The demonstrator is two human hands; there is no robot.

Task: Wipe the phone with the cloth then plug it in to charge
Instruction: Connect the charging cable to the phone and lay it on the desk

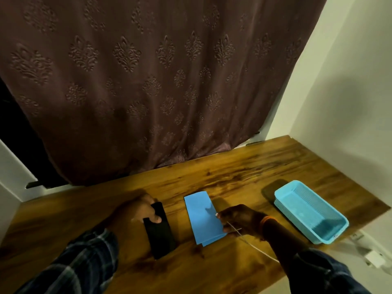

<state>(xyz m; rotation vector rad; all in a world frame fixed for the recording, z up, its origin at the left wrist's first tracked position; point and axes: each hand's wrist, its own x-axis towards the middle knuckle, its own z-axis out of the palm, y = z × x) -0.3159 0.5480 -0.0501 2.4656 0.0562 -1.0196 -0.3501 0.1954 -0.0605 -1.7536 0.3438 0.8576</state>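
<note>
A black phone (160,232) lies on the wooden table (233,166), left of centre. My left hand (137,211) grips its far end, thumb on the screen. A folded blue cloth (202,217) lies flat just right of the phone. My right hand (241,220) hovers over the cloth's right edge and pinches the plug end of a thin white charging cable (254,246). The cable trails back toward the table's right front edge.
A light blue plastic basket (310,211) stands at the right of the table. A brown patterned curtain (148,81) hangs behind the table. A white charger and socket strip (374,258) sit low beyond the right edge, by the white wall.
</note>
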